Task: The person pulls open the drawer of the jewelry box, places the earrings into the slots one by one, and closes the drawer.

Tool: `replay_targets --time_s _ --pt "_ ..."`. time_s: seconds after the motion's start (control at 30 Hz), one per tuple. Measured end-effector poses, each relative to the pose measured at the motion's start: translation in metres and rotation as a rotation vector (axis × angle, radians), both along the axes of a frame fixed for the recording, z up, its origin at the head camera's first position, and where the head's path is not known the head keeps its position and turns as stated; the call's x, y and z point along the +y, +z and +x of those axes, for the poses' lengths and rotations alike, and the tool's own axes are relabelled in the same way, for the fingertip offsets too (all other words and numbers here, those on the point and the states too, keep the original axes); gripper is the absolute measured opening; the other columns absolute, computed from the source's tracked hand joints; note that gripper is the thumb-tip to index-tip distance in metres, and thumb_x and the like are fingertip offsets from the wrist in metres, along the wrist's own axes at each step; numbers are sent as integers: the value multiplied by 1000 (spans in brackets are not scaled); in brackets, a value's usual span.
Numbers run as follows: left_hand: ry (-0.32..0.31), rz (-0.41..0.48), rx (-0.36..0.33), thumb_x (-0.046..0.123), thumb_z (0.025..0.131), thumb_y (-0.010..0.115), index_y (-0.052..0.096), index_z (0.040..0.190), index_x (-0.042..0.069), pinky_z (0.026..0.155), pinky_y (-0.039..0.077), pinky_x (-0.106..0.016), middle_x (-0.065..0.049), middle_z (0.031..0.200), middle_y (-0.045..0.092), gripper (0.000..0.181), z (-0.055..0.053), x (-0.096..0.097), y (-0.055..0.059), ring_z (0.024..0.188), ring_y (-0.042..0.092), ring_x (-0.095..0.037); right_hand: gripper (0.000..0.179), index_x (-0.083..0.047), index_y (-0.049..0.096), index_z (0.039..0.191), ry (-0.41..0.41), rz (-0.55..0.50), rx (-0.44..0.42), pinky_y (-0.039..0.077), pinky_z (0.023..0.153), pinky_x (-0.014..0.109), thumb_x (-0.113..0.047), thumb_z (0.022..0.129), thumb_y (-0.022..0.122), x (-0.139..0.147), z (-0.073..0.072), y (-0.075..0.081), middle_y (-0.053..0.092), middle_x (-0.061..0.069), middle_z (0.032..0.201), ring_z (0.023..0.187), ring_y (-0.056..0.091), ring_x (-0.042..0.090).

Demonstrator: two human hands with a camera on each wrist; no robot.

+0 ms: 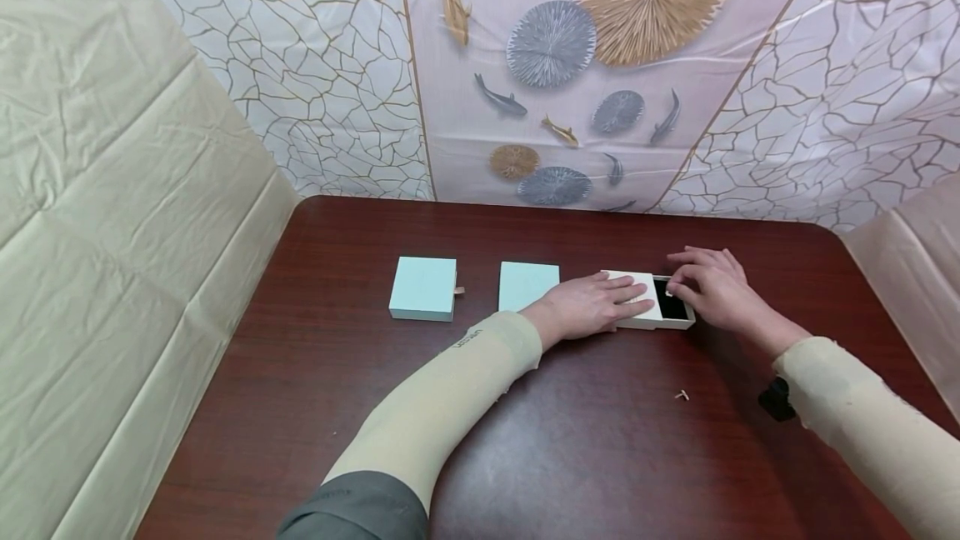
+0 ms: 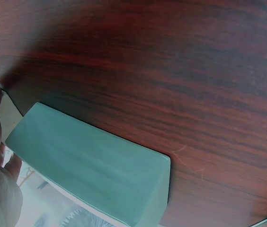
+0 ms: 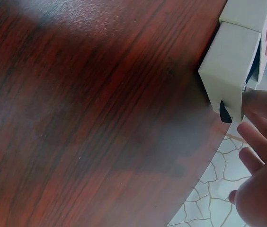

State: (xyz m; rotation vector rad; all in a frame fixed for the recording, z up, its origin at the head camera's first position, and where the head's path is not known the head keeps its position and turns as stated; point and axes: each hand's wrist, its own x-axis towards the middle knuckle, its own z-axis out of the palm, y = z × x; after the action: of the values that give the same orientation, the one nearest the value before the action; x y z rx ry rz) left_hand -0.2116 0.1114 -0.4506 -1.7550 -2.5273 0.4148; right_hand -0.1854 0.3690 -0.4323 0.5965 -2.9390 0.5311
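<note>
My left hand (image 1: 581,307) lies across a white drawer box (image 1: 641,323), its extended fingers resting on the outer sleeve. The drawer, partly slid out to the right, shows a black lining (image 1: 670,307). Over that lining, the thumb and index finger of my right hand (image 1: 716,294) pinch a tiny pale piece (image 1: 669,293), mostly hidden by the fingertips. In the right wrist view, the drawer front (image 3: 228,71) has a dark pull tab (image 3: 225,113). On the table in front of the box lies a small shiny piece (image 1: 681,395), too small to identify.
A mint-green box (image 1: 528,283) stands just left of the white box, partly behind my left wrist. Farther left is another mint-green box (image 1: 423,283) with a beige tab (image 1: 460,291). A patterned cloth (image 1: 345,82) hangs behind the dark wooden table (image 1: 570,457).
</note>
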Motion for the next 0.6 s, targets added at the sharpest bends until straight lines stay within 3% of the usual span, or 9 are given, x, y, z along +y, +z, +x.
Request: replay_targets --time_s 0.23,0.6 --pt "-4 -7 11 40 116 46 22 173 27 131 24 -37 1 179 21 63 0 0 0 164 19 -16 11 -7 74 85 17 52 125 16 118 81 -1 92 79 -2 1 -3 67 27 133 138 46 51" --pt "1 -7 3 40 116 46 22 173 27 131 24 -37 1 179 21 63 1 -1 1 164 18 -16 8 -4 75 85 47 89 236 15 122 77 1 87 81 0 0 -11 67 26 133 137 48 49"
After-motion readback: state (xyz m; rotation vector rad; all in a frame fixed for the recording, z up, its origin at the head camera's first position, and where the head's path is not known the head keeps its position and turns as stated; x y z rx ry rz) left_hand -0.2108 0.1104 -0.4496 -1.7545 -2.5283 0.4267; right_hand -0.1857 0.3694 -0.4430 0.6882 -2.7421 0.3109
